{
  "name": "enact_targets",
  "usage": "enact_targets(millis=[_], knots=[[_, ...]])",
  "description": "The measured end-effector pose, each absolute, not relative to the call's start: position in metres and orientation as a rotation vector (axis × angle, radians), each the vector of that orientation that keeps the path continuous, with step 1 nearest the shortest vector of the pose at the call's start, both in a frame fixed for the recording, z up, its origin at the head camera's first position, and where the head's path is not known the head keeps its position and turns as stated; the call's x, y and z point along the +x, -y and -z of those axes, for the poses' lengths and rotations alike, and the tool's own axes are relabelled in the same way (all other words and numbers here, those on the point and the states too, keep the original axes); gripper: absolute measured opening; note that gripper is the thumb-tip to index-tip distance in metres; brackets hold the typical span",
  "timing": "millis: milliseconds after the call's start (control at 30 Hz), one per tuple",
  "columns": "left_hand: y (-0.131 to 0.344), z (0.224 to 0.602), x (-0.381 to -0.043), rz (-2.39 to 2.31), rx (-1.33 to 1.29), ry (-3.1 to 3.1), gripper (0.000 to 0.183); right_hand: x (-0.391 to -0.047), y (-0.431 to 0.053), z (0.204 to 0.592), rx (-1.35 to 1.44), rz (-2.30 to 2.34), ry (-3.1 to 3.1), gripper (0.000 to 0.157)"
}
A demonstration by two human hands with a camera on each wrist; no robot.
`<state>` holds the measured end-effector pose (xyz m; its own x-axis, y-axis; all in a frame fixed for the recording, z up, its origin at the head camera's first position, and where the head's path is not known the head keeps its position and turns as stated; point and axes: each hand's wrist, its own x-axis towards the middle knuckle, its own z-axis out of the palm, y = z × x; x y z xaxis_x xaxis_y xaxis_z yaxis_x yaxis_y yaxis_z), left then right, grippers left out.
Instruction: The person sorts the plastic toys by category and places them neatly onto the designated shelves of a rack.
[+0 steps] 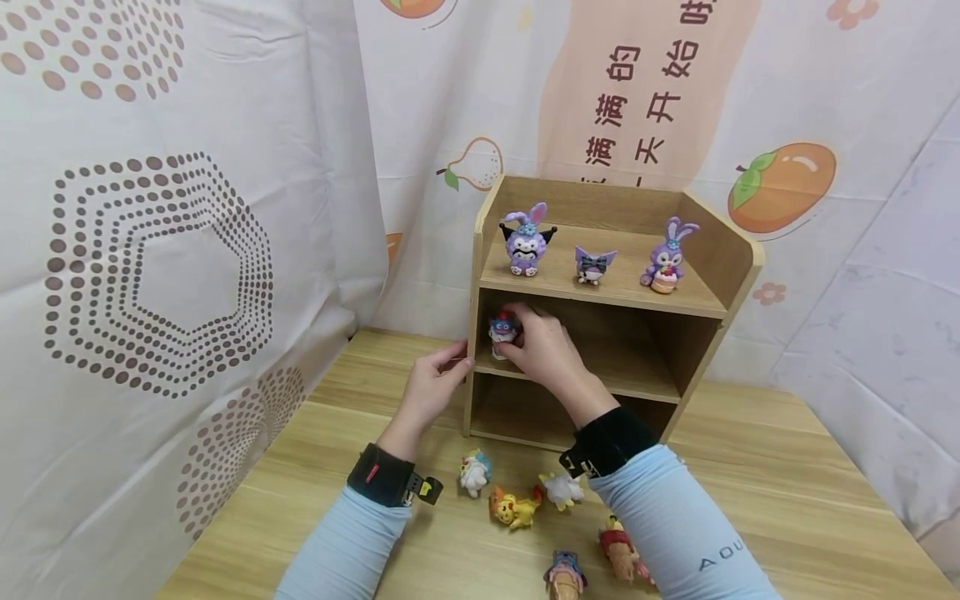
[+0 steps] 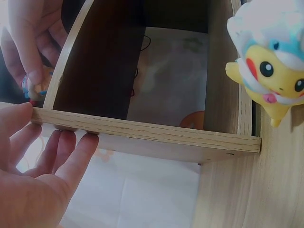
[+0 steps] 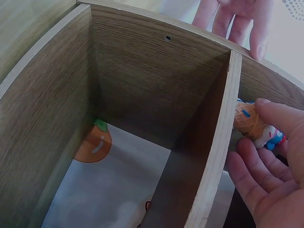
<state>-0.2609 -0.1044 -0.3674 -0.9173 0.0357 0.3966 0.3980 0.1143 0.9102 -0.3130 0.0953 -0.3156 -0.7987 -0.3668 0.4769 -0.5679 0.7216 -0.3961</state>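
On the middle level of a small wooden shelf (image 1: 615, 300), at its left end, my right hand (image 1: 546, 348) holds a small figurine (image 1: 502, 327) between thumb and fingers. The right wrist view shows the figurine's waffle-cone base (image 3: 249, 121), with a blue, white and red part at its other end. The figurine is upright and close to the left side panel; whether its base touches the board is hard to tell. My left hand (image 1: 431, 385) rests its fingertips on the outside and front edge of that panel, fingers (image 2: 71, 154) mostly straight.
The top level bears three purple figurines: a black-eared one (image 1: 525, 247), a small one (image 1: 592, 265) and a long-eared one (image 1: 666, 260). Several figurines lie on the table (image 1: 765, 467) in front, including a yellow-orange one (image 1: 513, 508) and a white one (image 1: 561, 489).
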Motion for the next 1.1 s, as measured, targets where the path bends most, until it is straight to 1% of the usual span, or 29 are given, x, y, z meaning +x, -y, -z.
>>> enact_targets(millis=[300, 533, 767, 867, 1100], knots=[[0.103, 0.365, -0.26, 1.896, -0.422, 2.121, 0.038, -0.312, -0.098, 0.314, 0.702, -0.788, 2.587, 0.061], [0.102, 0.366, -0.26, 1.897, -0.424, 2.112, 0.038, -0.31, -0.11, 0.317, 0.7, -0.813, 2.572, 0.065], [0.101, 0.366, -0.258, 1.871, -0.411, 2.133, 0.038, -0.297, -0.13, 0.32, 0.723, -0.836, 2.572, 0.066], [0.101, 0.365, -0.258, 1.862, -0.404, 2.137, 0.038, -0.29, -0.14, 0.32, 0.728, -0.826, 2.575, 0.064], [0.102, 0.365, -0.258, 1.885, -0.386, 2.131, 0.038, -0.274, -0.16, 0.317, 0.768, -0.777, 2.585, 0.056]])
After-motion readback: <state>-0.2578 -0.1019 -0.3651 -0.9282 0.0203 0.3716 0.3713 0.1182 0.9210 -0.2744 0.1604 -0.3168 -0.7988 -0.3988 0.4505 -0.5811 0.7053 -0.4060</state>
